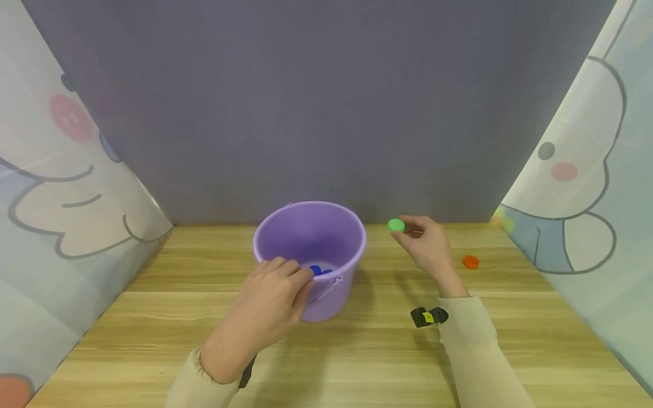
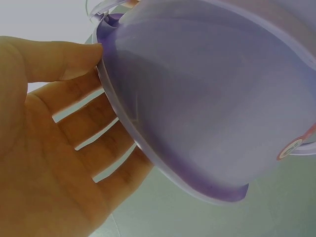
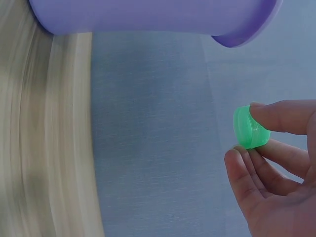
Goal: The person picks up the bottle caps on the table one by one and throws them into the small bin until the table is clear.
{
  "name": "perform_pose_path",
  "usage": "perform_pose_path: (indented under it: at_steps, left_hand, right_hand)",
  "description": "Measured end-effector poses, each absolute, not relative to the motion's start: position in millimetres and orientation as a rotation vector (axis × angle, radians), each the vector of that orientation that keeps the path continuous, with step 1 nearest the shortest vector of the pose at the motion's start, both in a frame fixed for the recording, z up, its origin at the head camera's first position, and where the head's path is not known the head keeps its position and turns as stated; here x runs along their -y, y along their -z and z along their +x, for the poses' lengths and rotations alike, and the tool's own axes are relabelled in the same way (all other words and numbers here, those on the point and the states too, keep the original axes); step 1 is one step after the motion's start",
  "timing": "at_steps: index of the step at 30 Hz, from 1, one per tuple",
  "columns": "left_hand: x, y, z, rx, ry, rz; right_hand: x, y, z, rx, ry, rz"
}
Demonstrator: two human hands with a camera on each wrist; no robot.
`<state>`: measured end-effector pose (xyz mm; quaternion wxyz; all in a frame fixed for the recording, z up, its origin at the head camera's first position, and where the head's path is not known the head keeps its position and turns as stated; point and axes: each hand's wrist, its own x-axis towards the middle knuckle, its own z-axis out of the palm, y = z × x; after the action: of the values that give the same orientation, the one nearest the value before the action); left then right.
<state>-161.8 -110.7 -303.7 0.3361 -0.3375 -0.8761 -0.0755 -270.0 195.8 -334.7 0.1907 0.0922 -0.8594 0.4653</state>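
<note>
A purple bucket (image 1: 310, 229) stands upright on the table, with a few blue round pieces (image 1: 316, 270) showing inside it. My left hand (image 1: 270, 300) grips the near left rim, its fingers hooked over the edge. In the left wrist view the thumb (image 2: 69, 60) lies on the outer wall, while the fingertips are hidden behind the rim. To the right of the bucket, my right hand (image 1: 428, 249) pinches a green bottle cap (image 3: 248, 127) between thumb and fingers, raised over the table.
An orange ring-shaped cap (image 1: 471, 262) lies on the wooden table (image 1: 204, 272), right of my right hand. A dark grey panel (image 1: 326, 113) rises behind the table. Sheets with cartoon prints (image 1: 581, 164) flank both sides.
</note>
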Motion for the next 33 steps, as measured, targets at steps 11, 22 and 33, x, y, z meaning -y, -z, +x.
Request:
perform_pose_path:
  at_steps: [11, 22, 33]
  left_hand:
    - [110.2, 304.6, -162.6, 2.274, 0.212, -0.885]
    - [110.0, 304.5, -162.8, 2.262, 0.213, -0.889]
    - [110.6, 304.6, -163.4, 2.261, 0.207, -0.891]
  right_hand:
    - [-194.1, 331.5, -269.2, 2.401, -1.315, 0.297]
    - [-190.8, 324.1, -263.2, 2.398, -1.337, 0.301]
    - [-187.3, 319.2, -258.9, 2.376, -1.324, 0.326]
